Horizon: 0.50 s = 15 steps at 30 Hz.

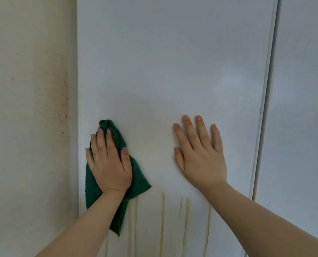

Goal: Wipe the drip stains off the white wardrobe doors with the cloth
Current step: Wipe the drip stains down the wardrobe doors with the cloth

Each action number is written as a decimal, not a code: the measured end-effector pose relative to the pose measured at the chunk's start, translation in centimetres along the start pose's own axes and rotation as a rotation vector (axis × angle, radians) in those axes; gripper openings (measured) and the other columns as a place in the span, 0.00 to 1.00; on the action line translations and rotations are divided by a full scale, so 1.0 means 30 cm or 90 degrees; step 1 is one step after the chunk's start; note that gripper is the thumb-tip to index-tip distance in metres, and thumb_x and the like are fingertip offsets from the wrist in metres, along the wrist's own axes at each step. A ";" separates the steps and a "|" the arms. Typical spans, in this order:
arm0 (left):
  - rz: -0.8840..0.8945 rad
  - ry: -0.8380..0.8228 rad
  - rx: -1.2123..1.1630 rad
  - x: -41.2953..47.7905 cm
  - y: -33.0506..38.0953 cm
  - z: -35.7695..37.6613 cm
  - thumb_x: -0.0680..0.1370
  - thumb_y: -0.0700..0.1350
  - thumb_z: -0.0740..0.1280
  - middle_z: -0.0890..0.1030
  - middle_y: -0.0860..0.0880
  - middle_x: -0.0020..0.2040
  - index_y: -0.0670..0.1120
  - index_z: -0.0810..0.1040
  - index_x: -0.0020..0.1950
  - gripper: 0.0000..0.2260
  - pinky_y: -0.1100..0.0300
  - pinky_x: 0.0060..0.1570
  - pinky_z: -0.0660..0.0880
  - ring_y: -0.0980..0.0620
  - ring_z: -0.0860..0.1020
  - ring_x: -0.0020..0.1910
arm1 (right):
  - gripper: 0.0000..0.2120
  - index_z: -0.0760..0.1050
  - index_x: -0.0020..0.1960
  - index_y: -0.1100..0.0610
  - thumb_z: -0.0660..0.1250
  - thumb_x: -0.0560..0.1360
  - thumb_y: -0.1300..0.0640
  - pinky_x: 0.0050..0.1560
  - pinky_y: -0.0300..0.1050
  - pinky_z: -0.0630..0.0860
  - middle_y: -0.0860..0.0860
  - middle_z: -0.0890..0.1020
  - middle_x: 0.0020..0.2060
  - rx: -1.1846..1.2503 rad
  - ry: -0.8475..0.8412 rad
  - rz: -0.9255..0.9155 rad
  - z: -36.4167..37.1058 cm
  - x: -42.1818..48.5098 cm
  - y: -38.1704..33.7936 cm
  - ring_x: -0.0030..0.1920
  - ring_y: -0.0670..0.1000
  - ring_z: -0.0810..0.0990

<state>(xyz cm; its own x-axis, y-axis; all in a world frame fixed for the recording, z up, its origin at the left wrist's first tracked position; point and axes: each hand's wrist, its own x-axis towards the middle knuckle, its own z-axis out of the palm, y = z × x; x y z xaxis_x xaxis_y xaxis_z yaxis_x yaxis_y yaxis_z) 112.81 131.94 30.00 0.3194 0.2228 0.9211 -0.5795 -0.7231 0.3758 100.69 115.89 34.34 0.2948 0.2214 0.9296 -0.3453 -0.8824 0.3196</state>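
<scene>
The cream wall point(28, 108) on the left carries a brownish, speckled smear point(62, 93) just beside the wardrobe's edge. This is not part of the job.

Next comes the near door point(163, 62), where the wiping is under way. The left hand point(110, 164) presses the green cloth point(138, 179) flat against the door's left side. Its grip is spread, not pinching, with the fingers lying straight over the bunched top and the thumb resting along the cloth's right edge. The cloth is dark, thick and crumpled, and a loose tail hangs below the wrist.

Below and to the right, yellow-brown drips point(162, 219) run down in several thin vertical streaks to the bottom of the view. The cloth's tail reaches the leftmost streaks, and the rest are untouched. The panel above them has only a faint tint, so the wiping seems to be working downward. The next move probably calls for firm strokes down and rightward across the streaks, following their length.

The right hand point(200, 160) is flat on the door with its fingers fanned, holding nothing and apparently bracing. Further right, a seam point(265, 108) divides this door from the second door point(302, 108), which shows no drips in view.
</scene>
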 end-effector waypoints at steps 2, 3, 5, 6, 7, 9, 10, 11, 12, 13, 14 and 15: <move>0.002 0.008 0.032 -0.001 -0.001 0.003 0.81 0.51 0.48 0.64 0.39 0.72 0.39 0.60 0.73 0.24 0.42 0.69 0.56 0.41 0.59 0.71 | 0.24 0.60 0.73 0.56 0.52 0.78 0.51 0.73 0.58 0.47 0.57 0.65 0.72 -0.008 0.016 -0.005 0.009 -0.006 -0.007 0.72 0.58 0.57; 0.002 0.018 0.049 -0.001 0.015 0.002 0.82 0.51 0.47 0.65 0.39 0.72 0.39 0.59 0.73 0.24 0.41 0.68 0.57 0.41 0.59 0.71 | 0.24 0.60 0.73 0.57 0.52 0.78 0.51 0.73 0.58 0.47 0.57 0.65 0.72 -0.009 0.020 -0.006 0.009 -0.007 -0.009 0.72 0.59 0.57; 0.039 0.024 0.078 -0.020 0.055 0.003 0.82 0.53 0.46 0.64 0.39 0.72 0.40 0.58 0.73 0.24 0.42 0.69 0.55 0.41 0.59 0.70 | 0.24 0.60 0.73 0.57 0.51 0.78 0.51 0.72 0.58 0.47 0.58 0.65 0.72 -0.014 0.021 -0.011 0.019 -0.007 -0.015 0.72 0.59 0.57; 0.137 0.009 0.083 -0.044 0.078 0.003 0.81 0.52 0.48 0.64 0.41 0.72 0.41 0.59 0.72 0.23 0.42 0.69 0.54 0.41 0.60 0.70 | 0.24 0.59 0.73 0.57 0.51 0.78 0.51 0.72 0.59 0.47 0.58 0.64 0.72 -0.014 0.019 -0.014 0.020 -0.008 -0.014 0.72 0.60 0.56; 0.302 -0.008 0.079 -0.074 0.091 0.004 0.80 0.52 0.50 0.64 0.42 0.71 0.42 0.60 0.72 0.23 0.41 0.69 0.53 0.42 0.61 0.69 | 0.25 0.59 0.73 0.58 0.52 0.78 0.51 0.72 0.59 0.46 0.58 0.64 0.72 -0.014 0.019 -0.017 0.020 -0.011 -0.012 0.72 0.60 0.56; 0.645 -0.032 0.062 -0.069 0.058 -0.001 0.80 0.52 0.52 0.64 0.46 0.70 0.44 0.61 0.72 0.22 0.41 0.70 0.54 0.44 0.63 0.69 | 0.25 0.59 0.73 0.58 0.53 0.78 0.50 0.72 0.59 0.46 0.58 0.63 0.72 -0.017 0.021 -0.027 0.018 -0.012 -0.007 0.72 0.60 0.56; 0.753 -0.033 0.063 -0.025 0.019 0.000 0.81 0.53 0.53 0.64 0.47 0.71 0.44 0.60 0.72 0.22 0.41 0.70 0.54 0.44 0.63 0.70 | 0.25 0.59 0.73 0.59 0.53 0.78 0.51 0.72 0.59 0.47 0.58 0.64 0.72 -0.021 0.021 -0.031 0.017 -0.011 -0.006 0.72 0.60 0.56; 0.816 -0.021 0.062 0.026 -0.019 0.000 0.81 0.53 0.53 0.64 0.48 0.71 0.44 0.60 0.73 0.22 0.42 0.70 0.55 0.45 0.63 0.70 | 0.25 0.59 0.73 0.59 0.52 0.78 0.51 0.72 0.60 0.47 0.59 0.64 0.72 -0.023 0.023 -0.031 0.018 -0.010 -0.008 0.72 0.60 0.56; 0.843 -0.016 0.059 0.075 -0.052 -0.001 0.81 0.53 0.53 0.64 0.48 0.71 0.45 0.60 0.73 0.22 0.42 0.70 0.55 0.45 0.62 0.71 | 0.24 0.59 0.73 0.59 0.51 0.79 0.52 0.72 0.60 0.48 0.59 0.64 0.72 -0.022 0.026 -0.026 0.017 -0.013 -0.010 0.72 0.60 0.57; 0.829 -0.011 0.056 0.118 -0.078 -0.002 0.81 0.52 0.53 0.64 0.48 0.71 0.45 0.61 0.72 0.22 0.42 0.70 0.56 0.45 0.62 0.71 | 0.24 0.59 0.73 0.58 0.51 0.79 0.53 0.72 0.60 0.48 0.58 0.64 0.72 -0.021 0.028 -0.022 0.017 -0.013 -0.010 0.72 0.60 0.57; 0.777 -0.003 0.055 0.145 -0.098 -0.001 0.81 0.52 0.53 0.64 0.47 0.71 0.44 0.62 0.72 0.21 0.42 0.70 0.56 0.44 0.62 0.71 | 0.23 0.58 0.73 0.58 0.51 0.79 0.53 0.72 0.60 0.48 0.58 0.64 0.72 -0.019 0.028 -0.019 0.017 -0.012 -0.012 0.72 0.60 0.57; 0.688 0.006 0.051 0.155 -0.112 -0.001 0.81 0.52 0.52 0.65 0.45 0.70 0.43 0.63 0.71 0.21 0.42 0.70 0.56 0.43 0.62 0.71 | 0.24 0.58 0.73 0.58 0.50 0.79 0.53 0.72 0.60 0.48 0.58 0.64 0.72 -0.018 0.025 -0.019 0.016 -0.010 -0.013 0.72 0.60 0.57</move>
<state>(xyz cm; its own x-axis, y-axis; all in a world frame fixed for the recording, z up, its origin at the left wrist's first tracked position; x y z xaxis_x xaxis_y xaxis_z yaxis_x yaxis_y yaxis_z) 116.21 135.42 33.02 -0.3365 -0.5535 0.7619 -0.5006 -0.5802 -0.6425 101.17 115.97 33.84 0.2708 0.2640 0.9257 -0.3615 -0.8634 0.3520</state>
